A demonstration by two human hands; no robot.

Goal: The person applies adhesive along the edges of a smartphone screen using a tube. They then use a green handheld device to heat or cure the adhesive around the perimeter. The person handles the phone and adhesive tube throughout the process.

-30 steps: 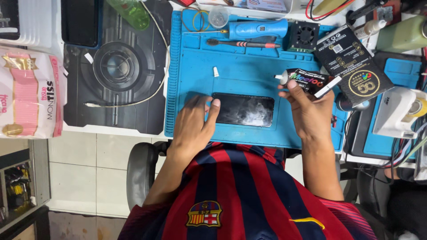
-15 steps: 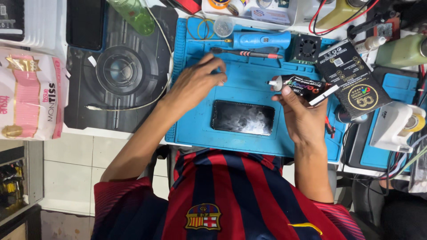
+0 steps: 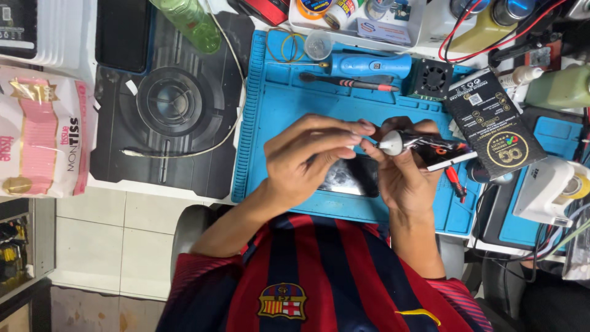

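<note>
While gripped in the right hand (image 3: 405,178), a small glue tube (image 3: 424,149) with a black printed body and a rounded white cap sits tilted just above the phone (image 3: 351,178), cap end toward the left hand (image 3: 307,163). Fingers of the right closed firmly round the tube's soft, crimped body; left thumb and forefinger pinched together at the white cap, touching it, the other fingers curled loosely. Half a second ago, left hand stretched out across the mat toward the tool row; now drawn back and meeting the tube. Glossy dark slab of a phone, flat, partly hidden under both hands, lying on the ribbed blue silicone mat (image 3: 289,98). Beyond, a blue cylindrical electric screwdriver (image 3: 369,64), a slim red-tipped tool (image 3: 347,81), a black flat box (image 3: 491,120).
</note>
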